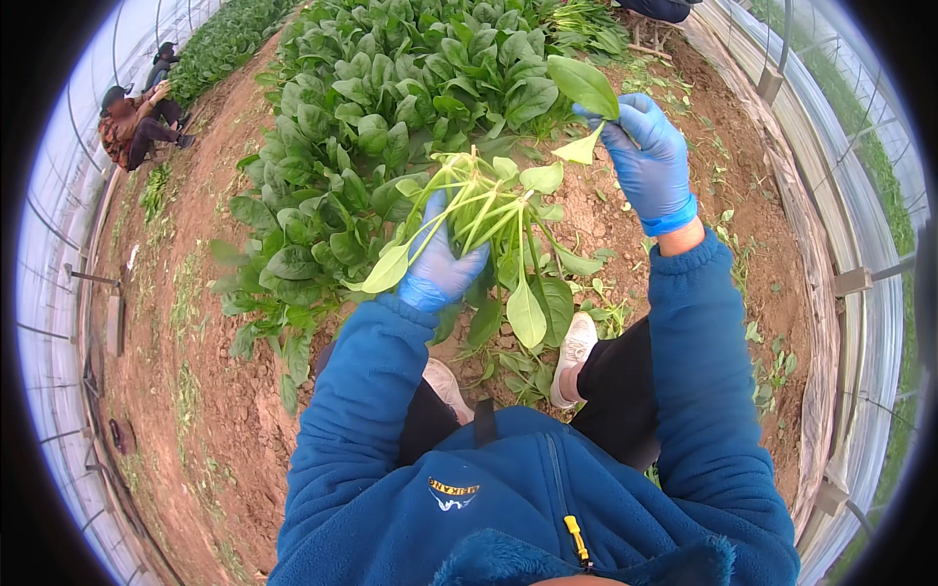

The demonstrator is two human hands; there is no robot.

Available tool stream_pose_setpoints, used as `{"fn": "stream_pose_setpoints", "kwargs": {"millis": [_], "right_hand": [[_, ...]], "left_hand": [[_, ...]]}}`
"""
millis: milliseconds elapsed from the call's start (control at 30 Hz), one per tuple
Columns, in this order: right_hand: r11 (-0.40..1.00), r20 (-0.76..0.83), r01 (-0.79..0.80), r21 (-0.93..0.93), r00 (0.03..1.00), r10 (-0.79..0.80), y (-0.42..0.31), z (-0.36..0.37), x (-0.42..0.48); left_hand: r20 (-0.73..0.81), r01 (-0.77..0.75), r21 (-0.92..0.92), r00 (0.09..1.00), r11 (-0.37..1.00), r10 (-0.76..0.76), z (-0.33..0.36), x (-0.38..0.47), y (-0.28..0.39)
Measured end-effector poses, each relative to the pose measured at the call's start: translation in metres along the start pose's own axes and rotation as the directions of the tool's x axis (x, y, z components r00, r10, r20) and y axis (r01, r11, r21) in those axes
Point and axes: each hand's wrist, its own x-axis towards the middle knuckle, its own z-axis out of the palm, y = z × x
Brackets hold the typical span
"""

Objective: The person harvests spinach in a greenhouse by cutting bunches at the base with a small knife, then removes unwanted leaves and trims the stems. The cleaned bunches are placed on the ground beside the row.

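Both hands wear blue disposable gloves. My left hand (443,256) is closed around a bunch of leafy greens that look like spinach (480,205), its pale stems and root ends turned up and its leaves hanging down over the ground. Up and to the right of the bunch, my right hand (645,150) pinches loose leaves between thumb and fingers: a broad green leaf (584,86) and a smaller yellowish leaf (580,149). The right hand is apart from the bunch. Some of my left fingers are hidden behind the stems.
A dense bed of growing greens (396,80) lies ahead and to the left. Cut greens (586,26) lie at its far right. Leaf scraps (524,373) cover soil between my shoes. Two people crouch at upper left; another is partly visible at top right. Plastic greenhouse walls (872,220) flank both sides.
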Motion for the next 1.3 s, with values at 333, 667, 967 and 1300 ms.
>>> {"fn": "stream_pose_setpoints", "kwargs": {"millis": [333, 667, 967, 1300], "right_hand": [[0.906, 0.467, -0.396, 0.153, 0.837, 0.287, -0.035, 0.016, -0.031], [0.942, 0.377, -0.331, -0.054, 0.867, 0.326, -0.051, 0.057, -0.041], [0.967, 0.317, -0.247, 0.065, 0.924, 0.215, -0.050, 0.066, -0.041], [0.861, 0.530, -0.286, -0.421, 0.693, 0.489, -0.043, -0.001, -0.006]], "left_hand": [[0.010, -0.037, 0.009, 0.999, 0.999, 0.037, -0.001, 0.000, 0.006], [0.213, -0.087, -0.032, 0.973, 0.996, 0.091, 0.004, -0.001, 0.005], [0.008, -0.056, -0.002, 0.998, 0.998, 0.056, 0.012, 0.004, -0.008], [-0.029, -0.110, 0.046, 0.993, 0.993, 0.111, -0.018, 0.004, -0.005]]}}
